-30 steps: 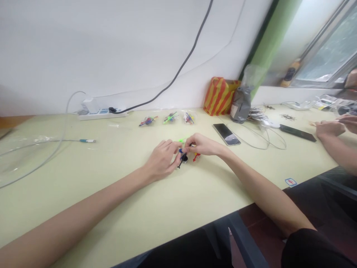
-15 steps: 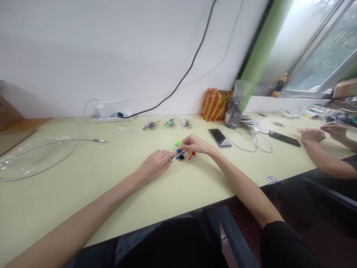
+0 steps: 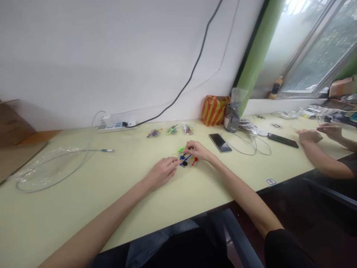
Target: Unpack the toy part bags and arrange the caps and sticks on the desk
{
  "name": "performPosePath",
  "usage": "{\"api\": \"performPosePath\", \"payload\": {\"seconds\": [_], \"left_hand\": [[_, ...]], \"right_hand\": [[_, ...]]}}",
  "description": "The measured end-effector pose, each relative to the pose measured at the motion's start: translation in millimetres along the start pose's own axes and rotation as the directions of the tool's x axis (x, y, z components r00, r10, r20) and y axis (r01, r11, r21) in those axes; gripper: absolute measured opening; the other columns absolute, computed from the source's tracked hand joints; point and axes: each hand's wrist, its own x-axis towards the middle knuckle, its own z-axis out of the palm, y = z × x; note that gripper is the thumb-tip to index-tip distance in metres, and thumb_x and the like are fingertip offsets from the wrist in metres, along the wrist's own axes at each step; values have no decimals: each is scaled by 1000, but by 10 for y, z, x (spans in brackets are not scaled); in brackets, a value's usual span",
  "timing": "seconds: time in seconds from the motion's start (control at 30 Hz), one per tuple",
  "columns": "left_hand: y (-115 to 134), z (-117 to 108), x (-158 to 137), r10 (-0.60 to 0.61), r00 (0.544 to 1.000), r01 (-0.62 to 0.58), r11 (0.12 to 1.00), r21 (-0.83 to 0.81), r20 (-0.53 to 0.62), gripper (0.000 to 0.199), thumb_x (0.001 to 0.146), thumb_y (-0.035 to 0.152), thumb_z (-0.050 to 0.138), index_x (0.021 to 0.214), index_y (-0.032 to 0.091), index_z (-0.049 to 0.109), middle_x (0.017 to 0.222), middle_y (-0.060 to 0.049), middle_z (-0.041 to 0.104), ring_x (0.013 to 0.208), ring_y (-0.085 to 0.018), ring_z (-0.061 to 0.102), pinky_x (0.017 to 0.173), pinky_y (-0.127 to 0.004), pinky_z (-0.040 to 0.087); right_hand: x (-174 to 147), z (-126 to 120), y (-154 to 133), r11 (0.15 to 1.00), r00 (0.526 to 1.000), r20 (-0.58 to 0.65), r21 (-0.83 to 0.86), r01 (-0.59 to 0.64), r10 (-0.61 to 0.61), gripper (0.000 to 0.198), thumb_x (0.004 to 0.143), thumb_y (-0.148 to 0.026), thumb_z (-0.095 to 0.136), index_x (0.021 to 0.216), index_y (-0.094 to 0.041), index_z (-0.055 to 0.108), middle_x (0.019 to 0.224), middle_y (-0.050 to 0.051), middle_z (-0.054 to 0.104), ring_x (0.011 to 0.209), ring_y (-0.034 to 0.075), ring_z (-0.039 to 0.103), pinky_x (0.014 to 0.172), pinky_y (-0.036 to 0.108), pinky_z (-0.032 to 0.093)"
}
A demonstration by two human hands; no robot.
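My left hand rests low over the table with its fingers stretched out. Its index fingertip touches or nearly touches a small blue arrow-shaped plastic piece. Above that piece my right hand is closed in a pinch, and whatever lies between its fingertips is too small to make out. A round black disc lies just in front of the blue piece. To its right is a red arrow-shaped piece. A bright green piece shows behind, partly covered by my right fingers.
Several clear bags of coloured pieces, including one bag, lie behind my hands. A phone, a striped bag and a grey pouch are to the right. A power strip stands by the wall. Another person's hands work far right.
The view has shifted slightly, so the table things sit lower. The dark bit earlier at my left fingertips no longer shows there. My right hand stays pinched over the pieces.
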Motion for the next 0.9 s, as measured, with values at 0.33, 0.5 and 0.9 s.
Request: {"api": "performPosePath", "payload": {"seconds": [0.33, 0.5, 0.9], "left_hand": [[30, -8, -21, 5, 995, -11, 999, 52, 100, 49, 100, 11, 42, 145, 27, 51, 146, -10, 56, 133, -24, 54, 105, -43, 44], [-22, 33, -32, 31, 994, -39, 996, 80, 102, 41, 97, 7, 44, 131, 22, 61, 143, -9, 60, 131, -24, 56, 104, -42, 43], [23, 7, -20, 112, 992, -110, 993, 51, -55, 21, 91, 9, 48, 103, 17, 62, 101, -8, 68, 92, -22, 63, 81, -36, 46]], "right_hand": [[-78, 8, -57, 998, 1000, -17, 60, 27, -26, 50, 84, -65, 68, 70, -17, 71, 71, 4, 64, 76, 17, 53, 74, 30, 43], [-92, 91, 10, 997, 998, 16, -53, 64, -64, 54, 91, -67, 59, 66, -19, 64, 69, 4, 60, 75, 19, 52, 79, 33, 43], [-196, 12, -128, 992, 994, 104, -114, 46, -34, 60, 94, -72, 50, 64, -19, 56, 80, 5, 55, 86, 21, 52, 86, 36, 42]]}}
